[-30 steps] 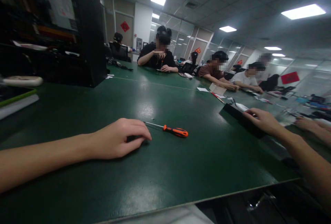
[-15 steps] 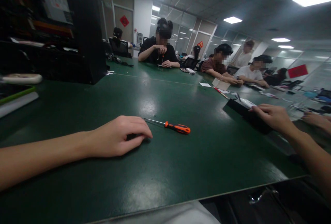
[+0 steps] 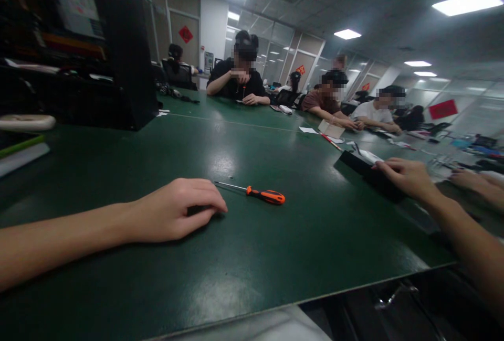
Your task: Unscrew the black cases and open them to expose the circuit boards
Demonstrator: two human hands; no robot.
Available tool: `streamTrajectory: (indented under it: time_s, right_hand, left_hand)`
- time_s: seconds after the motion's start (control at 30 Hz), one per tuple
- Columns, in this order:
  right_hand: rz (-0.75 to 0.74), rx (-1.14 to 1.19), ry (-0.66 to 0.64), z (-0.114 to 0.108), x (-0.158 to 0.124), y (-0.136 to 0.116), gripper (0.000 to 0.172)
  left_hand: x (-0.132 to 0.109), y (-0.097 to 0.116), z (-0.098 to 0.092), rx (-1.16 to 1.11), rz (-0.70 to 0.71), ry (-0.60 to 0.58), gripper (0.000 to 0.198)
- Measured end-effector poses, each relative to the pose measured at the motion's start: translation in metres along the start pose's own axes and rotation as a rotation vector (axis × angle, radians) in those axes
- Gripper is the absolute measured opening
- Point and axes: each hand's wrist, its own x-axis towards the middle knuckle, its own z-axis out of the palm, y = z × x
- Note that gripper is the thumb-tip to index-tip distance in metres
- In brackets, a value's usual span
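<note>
My left hand (image 3: 192,209) rests on the green table (image 3: 315,236), fingers loosely curved and thumb apart from them, with nothing in it. Just beyond its fingertips lies a screwdriver (image 3: 265,195) with an orange and black handle, its thin metal shaft pointing toward the hand. Over at the right, my right hand (image 3: 405,176) is at a black open box (image 3: 360,170). Thumb and fingers close on the end of a white, smooth object (image 3: 370,157) at the box; its kind is unclear, and the fingers hide part of it.
A black shelf unit (image 3: 126,52) stands at the left, near a white and green-edged item (image 3: 23,147). White paper (image 3: 308,130) and a red-striped stick (image 3: 329,141) lie beyond the box. Several people sit around the table; another person's hand (image 3: 472,178) is at the far right.
The view has shifted slightly, so the table things sit a little further left. Both hands keep about the same pose, and the screwdriver lies in the same place.
</note>
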Motion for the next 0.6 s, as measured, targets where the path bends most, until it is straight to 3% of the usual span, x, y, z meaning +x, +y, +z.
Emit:
streamTrajectory:
  time_s: [0.6]
  right_hand:
    - [0.050,-0.048,-0.015,0.0008,0.0024,-0.0061,0.083]
  left_hand:
    - [-0.0005,0.0015,-0.0003,-0.028,-0.003,-0.029,0.024]
